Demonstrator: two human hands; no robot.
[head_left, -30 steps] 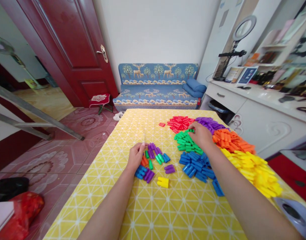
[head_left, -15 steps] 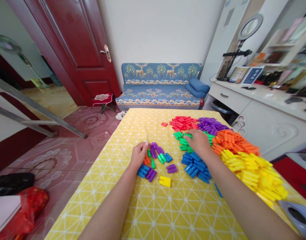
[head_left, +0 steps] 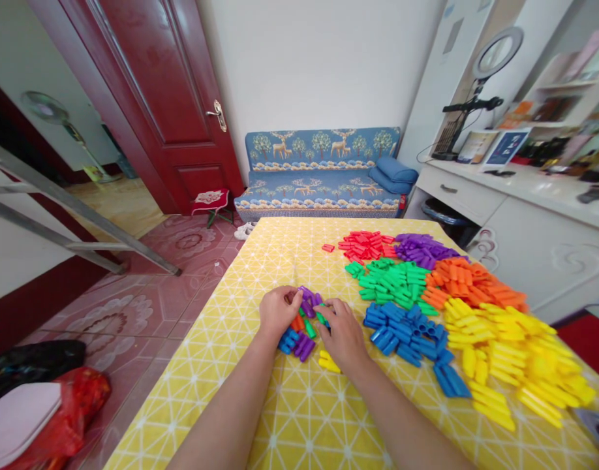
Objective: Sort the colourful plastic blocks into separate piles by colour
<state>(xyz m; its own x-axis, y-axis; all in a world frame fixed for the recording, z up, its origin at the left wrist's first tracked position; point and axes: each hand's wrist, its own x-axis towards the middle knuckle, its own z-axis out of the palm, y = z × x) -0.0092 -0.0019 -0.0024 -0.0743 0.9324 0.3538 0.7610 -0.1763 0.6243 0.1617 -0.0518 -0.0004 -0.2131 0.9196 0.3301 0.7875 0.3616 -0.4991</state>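
Observation:
A small cluster of plastic building blocks lies between my hands on the table. It includes purple blocks (head_left: 310,301), an orange block (head_left: 297,322), blue blocks (head_left: 288,341) and another purple block (head_left: 304,347). My left hand (head_left: 278,312) rests at the cluster's left side, thumb and fingers pinched beside the purple blocks; what they hold is hidden. From the right, my right hand (head_left: 342,331) closes its thumb and fingertips around a green block (head_left: 322,316). Just under that hand lies a yellow block (head_left: 328,361), partly covered.
Colour-sorted piles spread across the table's right: red (head_left: 365,246), purple (head_left: 423,250), green (head_left: 393,282), orange (head_left: 468,282), blue (head_left: 407,331), yellow (head_left: 515,352). Yellow patterned cloth (head_left: 221,365) covers the table. A sofa (head_left: 323,173) stands behind, a white dresser (head_left: 539,241) at right.
My right hand has moved left from the green pile to the small cluster. My left hand has stayed beside the cluster. The view has shifted slightly left.

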